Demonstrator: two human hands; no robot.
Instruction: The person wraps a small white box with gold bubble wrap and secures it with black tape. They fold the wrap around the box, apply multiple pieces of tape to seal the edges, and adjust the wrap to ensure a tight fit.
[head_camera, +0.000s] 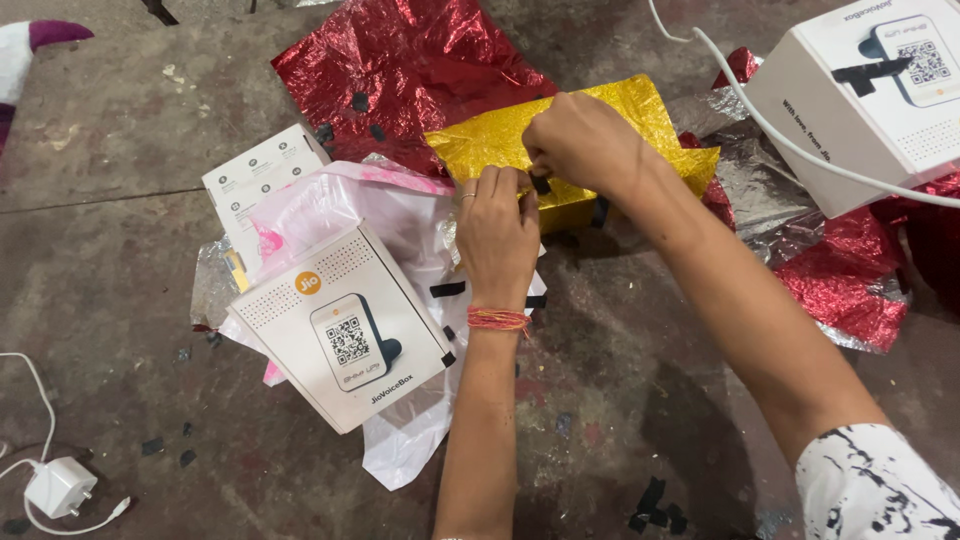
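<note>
I see my left hand (497, 235) and right hand (580, 140) with fingers (528, 160) pinched together on one small black tape strip (541, 184) against the one gold foil-wrapped rectangular box (570, 135), three white cardboard boxes (345, 325) around.

Pretty grubby grey concrete floor (120, 250) here, stained and dotted with bits of black tape (655, 505). Lying on it: crumpled red foil (400, 60), a white plastic bag (400, 450), and a white charger (60, 487) with cable.

One head-worn camera looks steeply down, close above the floor (120, 250), with no second view.
</note>
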